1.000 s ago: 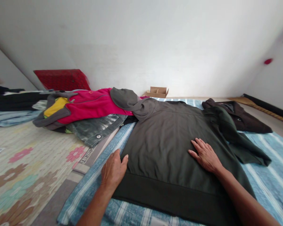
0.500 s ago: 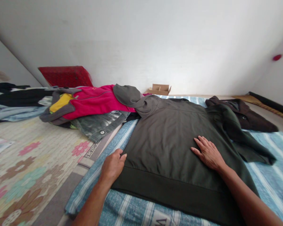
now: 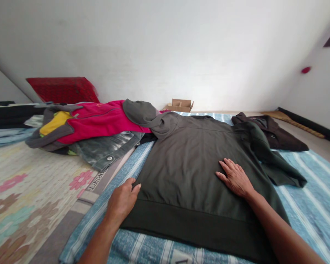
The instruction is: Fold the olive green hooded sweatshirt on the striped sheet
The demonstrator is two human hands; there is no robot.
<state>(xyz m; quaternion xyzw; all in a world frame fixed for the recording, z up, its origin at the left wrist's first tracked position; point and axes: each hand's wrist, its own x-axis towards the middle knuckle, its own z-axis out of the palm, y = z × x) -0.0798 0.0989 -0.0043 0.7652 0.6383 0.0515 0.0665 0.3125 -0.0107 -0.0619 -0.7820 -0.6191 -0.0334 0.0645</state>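
Observation:
A dark green long-sleeved jacket point(image 3: 192, 165) lies spread out, back side up, with its hem toward me. At its left edge, just above the hem band, my left hand point(image 3: 122, 201) is closed with the fingers curled at the cloth; some fingertips are hidden. My right hand point(image 3: 235, 178) rests flat on the right half of the jacket, fingers extended. The right sleeve point(image 3: 283, 168) stretches out to the side. Its left sleeve point(image 3: 141, 112) lies bunched across a pink fleece jacket point(image 3: 99, 119).
Blue striped bedding point(image 3: 313, 187) lies beneath the jacket, beside a floral mat point(image 3: 41, 190). Grey denim point(image 3: 104, 148) pokes out under the pink fleece. A folded brown garment point(image 3: 283, 134) sits at the right. By the wall are a cardboard box point(image 3: 181, 105) and a red case point(image 3: 62, 90).
The view has turned slightly to the right, so everything sits farther left in the picture. Both hands keep about the same places on the jacket.

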